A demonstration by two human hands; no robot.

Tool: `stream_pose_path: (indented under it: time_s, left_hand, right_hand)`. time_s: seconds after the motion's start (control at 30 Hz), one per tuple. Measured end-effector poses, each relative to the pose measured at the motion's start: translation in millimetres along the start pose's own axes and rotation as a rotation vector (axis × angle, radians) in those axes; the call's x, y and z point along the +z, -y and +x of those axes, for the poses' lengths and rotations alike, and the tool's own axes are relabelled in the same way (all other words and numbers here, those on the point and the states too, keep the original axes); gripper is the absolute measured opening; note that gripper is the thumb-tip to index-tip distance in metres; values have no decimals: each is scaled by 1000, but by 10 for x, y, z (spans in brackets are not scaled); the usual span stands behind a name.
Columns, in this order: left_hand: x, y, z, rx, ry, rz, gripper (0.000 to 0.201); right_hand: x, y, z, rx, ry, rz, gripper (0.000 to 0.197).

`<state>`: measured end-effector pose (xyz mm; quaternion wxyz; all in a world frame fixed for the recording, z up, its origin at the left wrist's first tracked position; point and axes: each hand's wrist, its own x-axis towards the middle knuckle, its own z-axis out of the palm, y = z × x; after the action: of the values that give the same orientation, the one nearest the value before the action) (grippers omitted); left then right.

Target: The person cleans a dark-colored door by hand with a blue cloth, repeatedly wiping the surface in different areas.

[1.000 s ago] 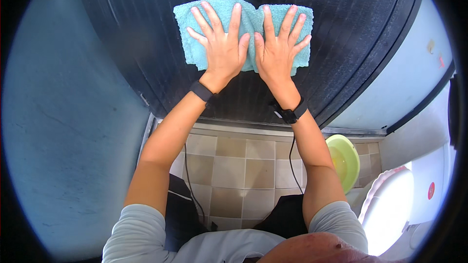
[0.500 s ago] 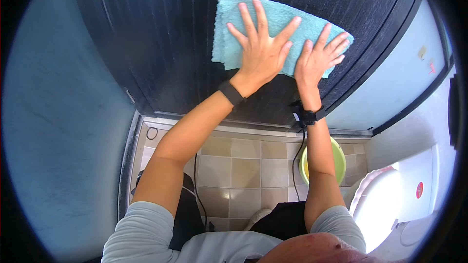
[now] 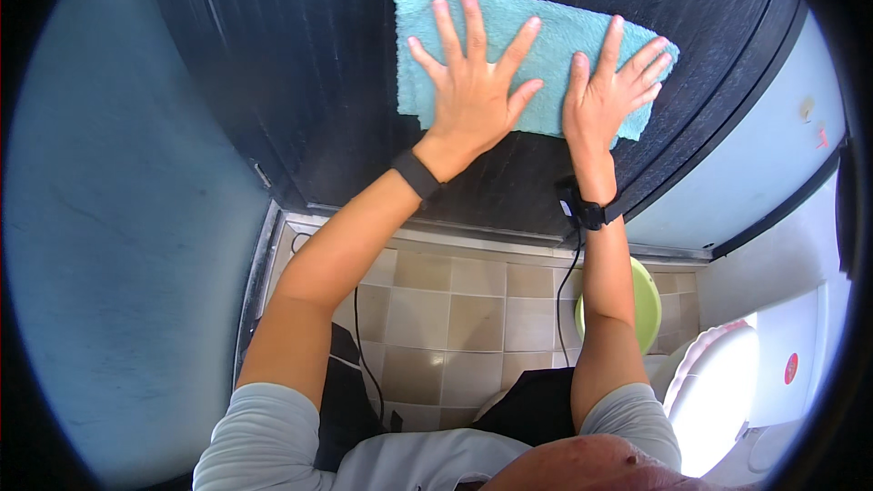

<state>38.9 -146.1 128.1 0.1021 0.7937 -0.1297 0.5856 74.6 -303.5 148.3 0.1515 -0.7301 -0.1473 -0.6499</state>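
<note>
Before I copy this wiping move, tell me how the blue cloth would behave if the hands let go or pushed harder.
The blue cloth is probably soft and floppy: its edges curl unevenly. It likely falls once released, since only the left hand and right hand press it flat on the upright dark door. Its terry nap should grip, not slip.

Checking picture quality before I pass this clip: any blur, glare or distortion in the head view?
Head view: sharp on both hands, left hand and right hand, flat on the turquoise cloth; fisheye bends the dark door edges; black vignette at the rim; white toilet looks overexposed.
</note>
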Motion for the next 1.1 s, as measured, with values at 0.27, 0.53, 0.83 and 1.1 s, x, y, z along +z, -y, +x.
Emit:
stream_pose_path:
  time_s: [0.27,0.53,0.83,1.1]
  left_hand:
    - [-227,652,-117,-11,20,91,62]
    - [-224,671,-76,-77,-75,-54,59]
    - [-41,330,56,-84,-110,-40,55]
    - [132,-206,172,-84,-64,-60,48]
  right_hand:
    - [179,655,-107,-87,109,55,57]
    - [271,908,-208,-77,117,98,60]
    - [134,540,-174,-41,122,30,54]
    - [-17,57,-189,18,91,-12,56]
